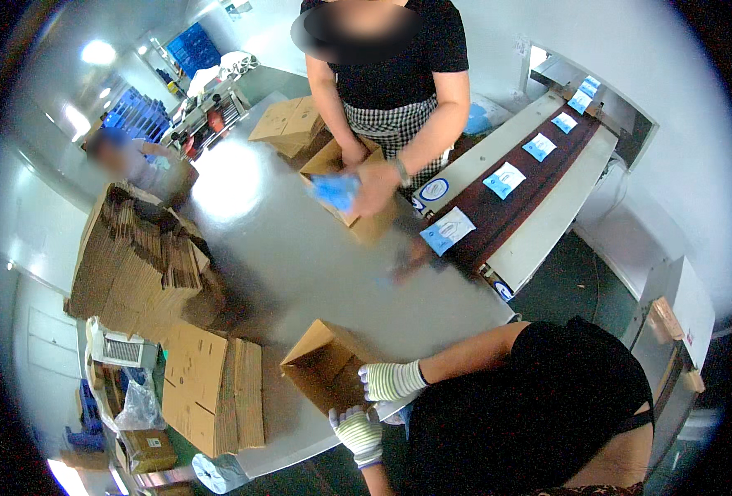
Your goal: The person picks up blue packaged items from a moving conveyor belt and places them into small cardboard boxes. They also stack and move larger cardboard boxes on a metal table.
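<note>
An open cardboard box point(310, 370) stands on the grey table near its front edge, its inside facing up. My right hand point(392, 381), in a striped white-and-green glove, closes over the box's right side. At its near edge my left hand point(358, 433), in a matching glove, has its fingers closed on the cardboard. Something white and blue shows partly under my right wrist; I cannot tell what it is.
Across the table a person holds blurred blue packets point(335, 192) over another open box point(364, 154). White-and-blue packets point(449, 231) lie spaced along a dark conveyor belt point(519, 201) at right. Stacked flattened cartons point(126, 264) and folded boxes point(197, 382) stand at left.
</note>
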The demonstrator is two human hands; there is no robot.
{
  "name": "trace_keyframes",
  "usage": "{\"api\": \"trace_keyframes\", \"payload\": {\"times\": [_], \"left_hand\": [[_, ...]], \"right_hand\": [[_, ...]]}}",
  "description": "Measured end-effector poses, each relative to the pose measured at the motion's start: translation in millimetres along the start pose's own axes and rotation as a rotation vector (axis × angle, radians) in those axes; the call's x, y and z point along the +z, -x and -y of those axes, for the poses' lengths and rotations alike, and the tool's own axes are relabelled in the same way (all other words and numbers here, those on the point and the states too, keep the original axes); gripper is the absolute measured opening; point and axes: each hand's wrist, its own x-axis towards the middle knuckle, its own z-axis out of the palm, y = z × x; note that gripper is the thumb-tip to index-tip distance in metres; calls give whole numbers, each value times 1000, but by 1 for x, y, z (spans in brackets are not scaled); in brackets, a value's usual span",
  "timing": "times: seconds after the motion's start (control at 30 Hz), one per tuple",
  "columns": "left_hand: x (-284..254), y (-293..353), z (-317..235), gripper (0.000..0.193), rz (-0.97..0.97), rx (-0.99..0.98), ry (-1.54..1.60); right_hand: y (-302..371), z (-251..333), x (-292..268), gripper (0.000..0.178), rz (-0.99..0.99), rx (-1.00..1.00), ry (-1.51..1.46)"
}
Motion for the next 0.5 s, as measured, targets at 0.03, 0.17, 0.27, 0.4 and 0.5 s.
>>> {"api": "trace_keyframes", "payload": {"times": [0.03,0.17,0.27,0.4,0.5], "left_hand": [[2,1,3,23,3,-1,-2],[4,4,12,21,17,-14,2],[9,5,14,20,-29,-26,8],[10,7,19,20,-23,-37,17],[9,9,24,21,-53,-8,-30]], "right_hand": [[0,0,1,21,0,4,-2],[-10,2,8,20,-3,-8,-6],[-12,1,11,20,8,-4,-6],[-18,0,20,18,-93,-51,21],[-24,4,27,20,-99,-27,13]]}}
